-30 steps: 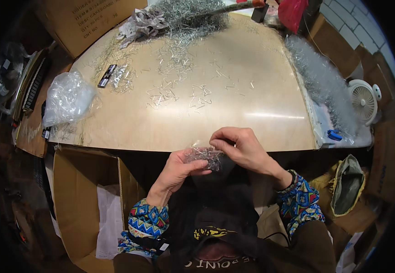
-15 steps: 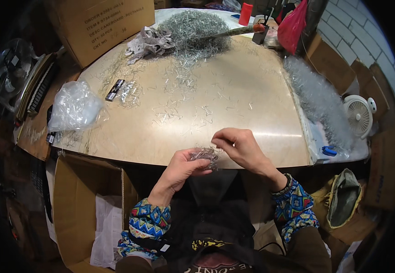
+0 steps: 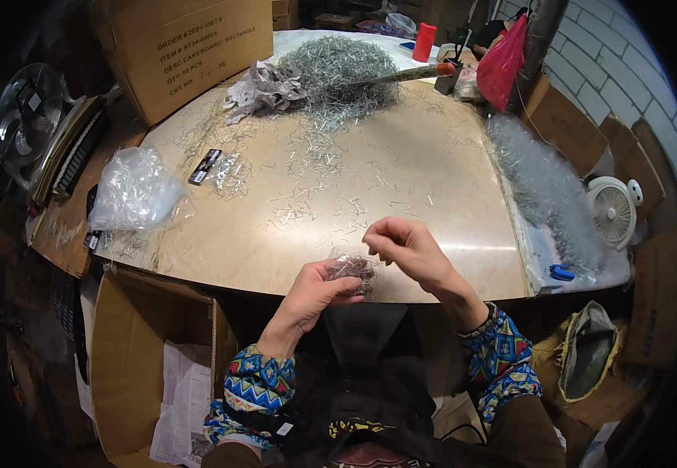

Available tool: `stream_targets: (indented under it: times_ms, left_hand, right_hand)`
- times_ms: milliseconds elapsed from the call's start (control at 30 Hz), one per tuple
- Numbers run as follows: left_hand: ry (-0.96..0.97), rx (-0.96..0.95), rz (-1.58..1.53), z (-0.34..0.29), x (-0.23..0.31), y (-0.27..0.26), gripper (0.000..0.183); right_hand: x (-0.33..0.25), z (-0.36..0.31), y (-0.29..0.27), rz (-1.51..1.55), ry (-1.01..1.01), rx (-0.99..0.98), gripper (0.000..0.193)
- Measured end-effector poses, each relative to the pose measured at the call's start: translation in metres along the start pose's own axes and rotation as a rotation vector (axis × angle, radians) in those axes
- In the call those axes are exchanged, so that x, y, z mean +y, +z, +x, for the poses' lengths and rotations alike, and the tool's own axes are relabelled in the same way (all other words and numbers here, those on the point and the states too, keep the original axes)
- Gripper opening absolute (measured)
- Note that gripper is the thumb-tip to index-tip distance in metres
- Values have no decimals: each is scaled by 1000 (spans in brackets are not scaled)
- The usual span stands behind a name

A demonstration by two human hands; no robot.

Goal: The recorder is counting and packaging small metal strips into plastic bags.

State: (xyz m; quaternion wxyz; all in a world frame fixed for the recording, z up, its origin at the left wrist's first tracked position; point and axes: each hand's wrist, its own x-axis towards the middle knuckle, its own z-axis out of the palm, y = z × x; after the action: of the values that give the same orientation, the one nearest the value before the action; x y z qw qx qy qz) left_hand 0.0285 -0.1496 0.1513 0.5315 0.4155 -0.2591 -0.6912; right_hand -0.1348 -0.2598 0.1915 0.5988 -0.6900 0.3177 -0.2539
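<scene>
While the left hand [image 3: 307,293] clamps a small clear plastic bag of bent wire pieces [image 3: 356,270] between thumb and fingers, the right hand [image 3: 410,253] hangs just beside it, apart from the bag. Its fingers are curled toward the thumb; whether they pinch anything, I cannot tell. The bag appears above the near edge of the worktop [image 3: 440,218], with loose wire pieces [image 3: 292,210] scattered beyond it and a large wire heap [image 3: 342,66] at the far side.

It should handle as light yet lumpy: thin, slippery film over stiff, springy metal whose ends may poke through or snag. The wires look hard to break, the film easy to tear. The best hold is probably low around the filled body, squeezed gently, leaving the upper film free.
</scene>
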Motion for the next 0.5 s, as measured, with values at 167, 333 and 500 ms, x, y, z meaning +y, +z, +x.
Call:
stream_targets:
  times_ms: [167,333,500]
  left_hand:
    - [-4,-15,112,3,-1,-5,28]
    - [-8,-51,76,1,7,0,28]
    - [-42,-64,94,5,5,-5,31]
  right_hand:
    - [-2,4,0,-541,-310,-214,18]
    - [-1,5,-4,78,72,-180,17]
    - [1,9,-9,137,53,-84,15]
